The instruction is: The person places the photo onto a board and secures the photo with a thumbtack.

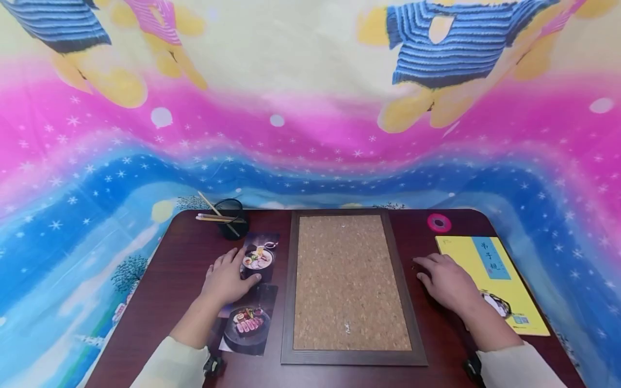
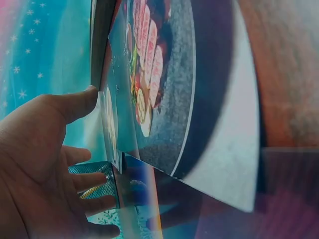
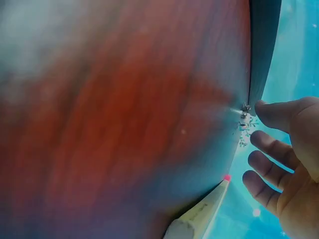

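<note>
My left hand (image 1: 227, 277) rests at the left edge of a photo card of a noodle bowl (image 1: 258, 257), with its thumb over the card. In the left wrist view its fingers are spread and hold nothing. Nearer me lies a second photo card, of sliced meat on a dark plate (image 1: 248, 323), its lower left corner pale. My right hand (image 1: 448, 283) is by the left edge of a yellow book (image 1: 509, 302), fingers loosely bent. Small metal pieces (image 3: 245, 110), too small to identify, lie near its fingertips. Between the hands lies a framed cork board (image 1: 349, 280).
A black mesh cup (image 1: 235, 229) with pencils stands at the back left. A pink ring-shaped roll (image 1: 439, 222) lies at the back right. Small whitish marks (image 1: 347, 327) show on the cork. A patterned cloth (image 1: 291, 134) surrounds the dark red table (image 1: 179, 258).
</note>
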Demonstrator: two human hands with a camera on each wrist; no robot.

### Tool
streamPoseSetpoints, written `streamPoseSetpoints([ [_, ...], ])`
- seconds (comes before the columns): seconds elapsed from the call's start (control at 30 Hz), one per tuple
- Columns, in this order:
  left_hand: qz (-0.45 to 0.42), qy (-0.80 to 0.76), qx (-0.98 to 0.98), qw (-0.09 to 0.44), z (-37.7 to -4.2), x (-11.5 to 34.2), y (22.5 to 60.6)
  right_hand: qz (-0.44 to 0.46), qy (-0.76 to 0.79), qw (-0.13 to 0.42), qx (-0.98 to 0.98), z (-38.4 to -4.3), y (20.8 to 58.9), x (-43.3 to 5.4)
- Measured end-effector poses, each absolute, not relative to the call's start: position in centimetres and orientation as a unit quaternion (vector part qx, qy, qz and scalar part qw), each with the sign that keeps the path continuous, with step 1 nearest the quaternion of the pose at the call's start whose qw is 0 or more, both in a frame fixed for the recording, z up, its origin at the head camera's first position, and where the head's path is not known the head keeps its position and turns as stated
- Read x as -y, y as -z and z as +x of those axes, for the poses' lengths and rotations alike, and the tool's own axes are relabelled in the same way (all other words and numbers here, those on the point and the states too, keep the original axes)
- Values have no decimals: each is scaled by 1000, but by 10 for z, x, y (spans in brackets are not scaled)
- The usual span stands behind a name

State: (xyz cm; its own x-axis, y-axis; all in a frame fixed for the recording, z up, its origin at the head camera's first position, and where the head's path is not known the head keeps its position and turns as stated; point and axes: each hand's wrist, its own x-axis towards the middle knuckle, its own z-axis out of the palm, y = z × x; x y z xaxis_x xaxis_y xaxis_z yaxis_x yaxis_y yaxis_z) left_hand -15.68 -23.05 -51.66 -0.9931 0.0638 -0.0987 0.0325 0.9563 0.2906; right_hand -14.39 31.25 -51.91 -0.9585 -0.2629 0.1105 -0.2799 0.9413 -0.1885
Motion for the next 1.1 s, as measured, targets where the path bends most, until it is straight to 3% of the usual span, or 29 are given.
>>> streamPoseSetpoints([
  [0.53, 7, -148, -986, 77, -168, 226, 516, 146, -103, -21, 984, -164, 521, -305],
  [1.1, 2, -141, -988, 60, -175, 221, 514, 158, -108, -40, 981, -173, 519, -306],
])
